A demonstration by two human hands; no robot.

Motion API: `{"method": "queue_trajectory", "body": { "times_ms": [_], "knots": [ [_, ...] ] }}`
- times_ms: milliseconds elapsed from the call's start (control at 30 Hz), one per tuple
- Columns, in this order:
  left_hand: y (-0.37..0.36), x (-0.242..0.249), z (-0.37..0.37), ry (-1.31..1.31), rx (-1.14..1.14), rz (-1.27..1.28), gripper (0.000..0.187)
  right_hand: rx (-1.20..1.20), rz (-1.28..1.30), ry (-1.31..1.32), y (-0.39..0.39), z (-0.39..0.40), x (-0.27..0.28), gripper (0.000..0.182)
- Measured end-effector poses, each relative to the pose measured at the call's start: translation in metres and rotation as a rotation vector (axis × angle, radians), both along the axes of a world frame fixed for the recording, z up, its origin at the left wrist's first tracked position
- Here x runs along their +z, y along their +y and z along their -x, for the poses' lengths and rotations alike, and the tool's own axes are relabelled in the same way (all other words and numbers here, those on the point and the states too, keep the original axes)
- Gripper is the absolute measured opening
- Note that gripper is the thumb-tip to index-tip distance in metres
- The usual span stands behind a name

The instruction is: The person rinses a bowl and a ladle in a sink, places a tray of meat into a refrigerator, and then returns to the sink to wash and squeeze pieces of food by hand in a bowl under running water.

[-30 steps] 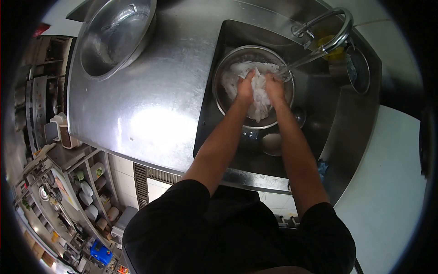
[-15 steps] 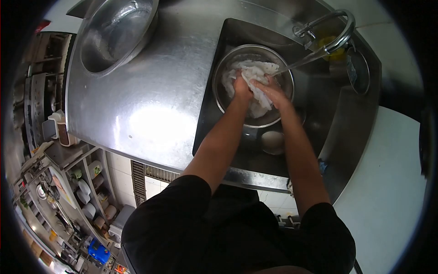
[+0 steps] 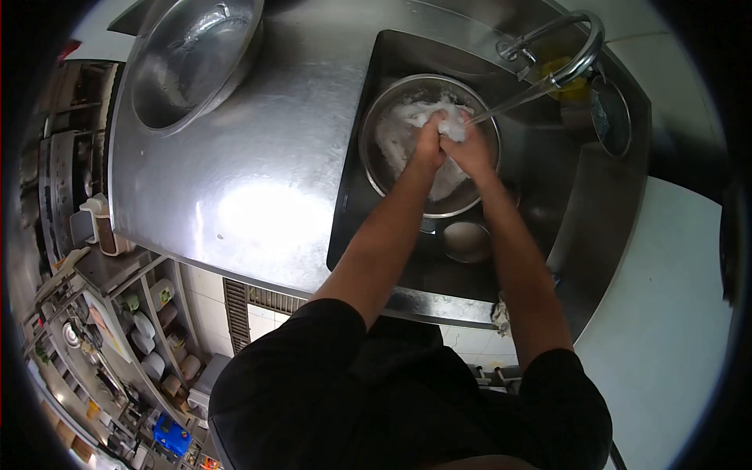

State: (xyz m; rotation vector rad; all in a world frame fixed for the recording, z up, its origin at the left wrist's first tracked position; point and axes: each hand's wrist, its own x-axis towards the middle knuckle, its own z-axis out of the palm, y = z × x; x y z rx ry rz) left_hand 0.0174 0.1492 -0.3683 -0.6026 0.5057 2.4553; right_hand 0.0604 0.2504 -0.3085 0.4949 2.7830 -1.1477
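Note:
Both my hands are over a round metal bowl point(image 3: 370, 168) that sits in the dark sink point(image 3: 540, 227). Between them is a wet, white, crumpled bundle that looks like cloth point(image 3: 452, 127). My left hand point(image 3: 428, 146) is closed on its left side. Close against it, my right hand point(image 3: 471, 153) grips the right side, its fingers partly blurred. A stream of water point(image 3: 513, 102) runs from the curved tap point(image 3: 589, 55) onto the bundle. Pale, cloudy water and more white material fill the bowl under my wrists.
A large metal basin point(image 3: 168, 78) stands on the steel counter point(image 3: 290, 133) to the left. Near the tap hang a round mesh strainer point(image 3: 611, 117) and something yellow point(image 3: 570, 82). A pale round shape point(image 3: 468, 241) lies in the sink below the bowl. A white worktop point(image 3: 666, 274) adjoins at right.
My hands have drawn together and slightly up, gathering the spread white material into a tighter bundle under the stream. The whole view has shifted slightly.

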Motion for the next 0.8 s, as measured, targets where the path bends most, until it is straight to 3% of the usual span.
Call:
{"method": "queue_trajectory", "body": {
  "times_ms": [133,233,533,633,733,800],
  "knots": [
    [0.007,-0.013,0.001,-0.150,0.046,-0.037,0.029,-0.195,-0.052,-0.243,-0.026,-0.007,0.035,0.075],
    [0.001,-0.007,-0.002,-0.180,0.030,-0.049,0.029,-0.143,-0.059,-0.152,-0.026,-0.012,0.008,0.072],
    [-0.010,-0.031,0.006,-0.096,-0.097,-0.061,0.025,-0.079,-0.215,0.054,-0.045,-0.013,0.020,0.070],
    [-0.015,-0.010,0.006,-0.102,-0.102,-0.005,0.025,-0.060,-0.219,0.062,-0.047,-0.014,0.020,0.073],
    [-0.019,-0.034,0.009,-0.042,-0.156,0.025,0.031,0.027,-0.267,0.059,-0.045,-0.017,0.020,0.075],
    [-0.028,-0.014,0.012,-0.111,-0.168,-0.059,0.033,0.179,-0.233,0.151,-0.040,-0.026,0.017,0.074]
  ]
}}
